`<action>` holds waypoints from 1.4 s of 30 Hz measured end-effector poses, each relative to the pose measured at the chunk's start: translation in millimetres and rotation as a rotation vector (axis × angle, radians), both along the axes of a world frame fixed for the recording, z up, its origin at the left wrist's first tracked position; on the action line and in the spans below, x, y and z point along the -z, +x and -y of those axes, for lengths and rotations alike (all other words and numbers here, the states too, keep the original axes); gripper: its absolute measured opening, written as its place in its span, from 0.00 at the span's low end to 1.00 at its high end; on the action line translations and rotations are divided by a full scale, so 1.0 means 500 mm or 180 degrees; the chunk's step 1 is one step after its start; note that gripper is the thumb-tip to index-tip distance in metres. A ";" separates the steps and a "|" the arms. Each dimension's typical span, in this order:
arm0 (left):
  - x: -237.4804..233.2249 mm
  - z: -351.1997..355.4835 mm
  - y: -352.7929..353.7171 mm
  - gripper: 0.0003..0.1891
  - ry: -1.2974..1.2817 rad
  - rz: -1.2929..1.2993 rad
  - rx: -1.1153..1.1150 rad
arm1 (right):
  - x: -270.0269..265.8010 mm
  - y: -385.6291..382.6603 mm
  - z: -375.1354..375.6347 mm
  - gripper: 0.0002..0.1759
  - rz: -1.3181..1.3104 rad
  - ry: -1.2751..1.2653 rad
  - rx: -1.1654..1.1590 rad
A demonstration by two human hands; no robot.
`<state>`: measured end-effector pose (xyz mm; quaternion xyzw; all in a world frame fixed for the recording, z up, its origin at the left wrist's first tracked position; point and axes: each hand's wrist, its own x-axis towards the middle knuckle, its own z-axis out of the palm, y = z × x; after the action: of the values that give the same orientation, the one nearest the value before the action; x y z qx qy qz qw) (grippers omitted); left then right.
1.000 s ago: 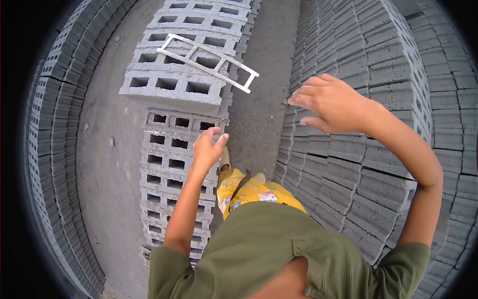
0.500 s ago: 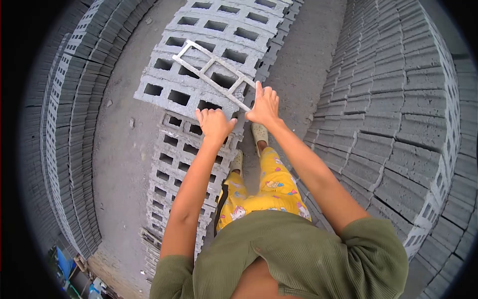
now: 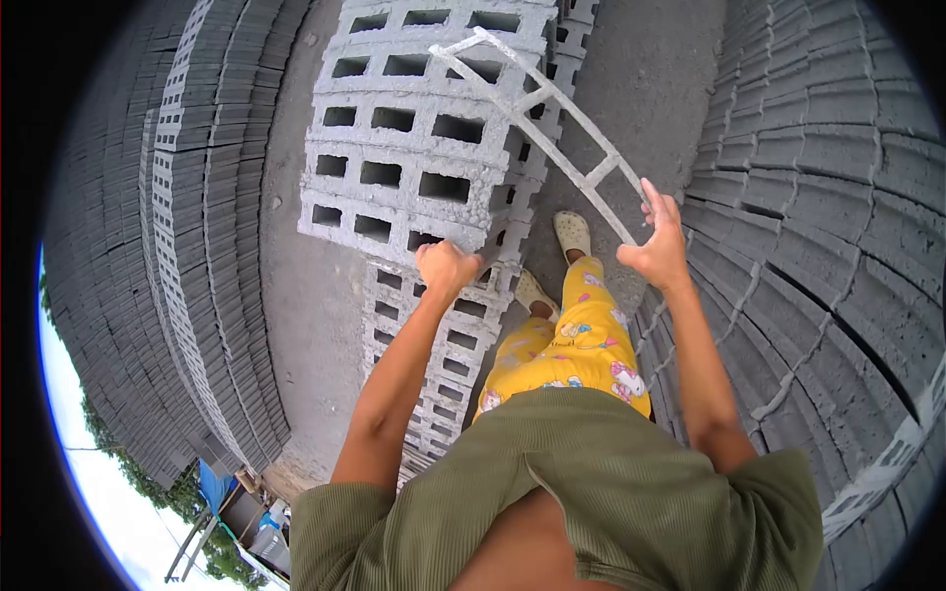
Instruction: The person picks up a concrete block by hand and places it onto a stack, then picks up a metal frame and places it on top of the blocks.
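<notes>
My right hand (image 3: 658,238) grips the near end of a pale, ladder-shaped frame (image 3: 602,169) with two long bars and short crosspieces. The frame slants up to the left, its far end over the top of the stacked hollow concrete blocks (image 3: 404,151). At the near end of the stack, my left hand (image 3: 448,266) is closed over the edge of the nearest concrete block (image 3: 471,236), beside one of its holes. Its fingertips are partly hidden there.
A lower row of hollow blocks (image 3: 448,392) runs toward me under the taller stack. Long walls of grey blocks stand at the left (image 3: 232,197) and right (image 3: 788,227). Bare ground (image 3: 310,325) lies between. A blue tarp (image 3: 215,488) shows at lower left.
My right hand has moved right with the frame, swinging it partly off the block tops. My left hand stays at the end block. The view has shifted, bringing sky and trees in at lower left.
</notes>
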<state>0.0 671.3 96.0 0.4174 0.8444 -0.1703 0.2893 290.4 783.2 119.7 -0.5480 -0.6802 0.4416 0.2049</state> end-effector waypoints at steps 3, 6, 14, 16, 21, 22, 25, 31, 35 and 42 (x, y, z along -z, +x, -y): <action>-0.021 -0.015 0.003 0.21 -0.0185 0.0088 -0.0060 | -0.018 0.068 -0.024 0.48 0.0352 0.0234 0.0237; -0.020 -0.018 -0.001 0.21 -0.0291 0.0160 -0.0109 | -0.014 0.127 -0.038 0.48 0.0517 0.0148 0.0532; -0.055 -0.020 -0.027 0.21 -0.0471 0.0096 -0.0199 | 0.004 0.179 -0.013 0.48 0.0742 -0.0107 0.1020; -0.149 -0.010 -0.097 0.21 -0.0326 0.0226 -0.0518 | 0.019 0.168 0.012 0.48 0.0555 -0.0328 0.1003; -0.210 0.046 -0.309 0.20 0.0782 0.0916 -0.1218 | 0.039 0.087 -0.015 0.47 -0.0154 -0.0523 0.0982; -0.235 0.034 -0.303 0.20 0.0662 0.1027 -0.1313 | 0.027 0.063 -0.022 0.47 -0.0172 -0.0540 0.1024; -0.191 0.046 -0.290 0.18 0.0259 0.0763 -0.1088 | -0.017 0.008 -0.036 0.48 -0.0340 -0.0448 0.0938; -0.009 0.075 -0.059 0.16 0.0561 0.0128 -0.0027 | -0.030 -0.028 0.006 0.49 -0.0178 -0.0533 0.0935; 0.029 0.072 -0.027 0.17 0.1277 -0.0253 -0.0018 | -0.019 -0.029 0.023 0.48 0.0056 -0.0751 0.0925; 0.027 0.057 -0.029 0.20 0.1126 -0.0362 0.0087 | 0.012 -0.077 0.033 0.48 -0.1075 -0.1643 0.1537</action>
<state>-14.3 642.5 82.6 0.4630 0.8704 -0.0464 0.1609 251.9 766.7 113.9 -0.6454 -0.3549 0.6213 0.2673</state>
